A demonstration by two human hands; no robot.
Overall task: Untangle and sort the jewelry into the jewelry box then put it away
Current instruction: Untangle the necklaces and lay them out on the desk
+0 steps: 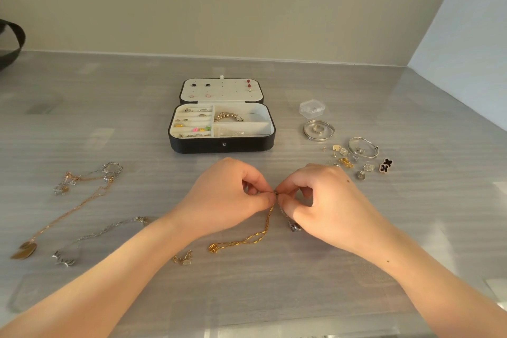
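Note:
A black jewelry box (220, 144) lies open in the middle of the table, its white compartments holding rings, coloured studs and a beaded bracelet (228, 117). Just in front of it my left hand (227, 196) and my right hand (318, 200) meet, both pinching the top of a gold chain (247, 240) at the same spot. The chain hangs from my fingers and trails down-left onto the table. A small dark pendant (295, 226) dangles under my right hand.
Left of my arms lie a rose-gold necklace (79, 200), a silver necklace (109, 229) and a small gold piece (183, 258). On the right sit a clear plastic pot (312, 108), silver bangles (319, 130), another bangle (363, 147) and several loose earrings (385, 165).

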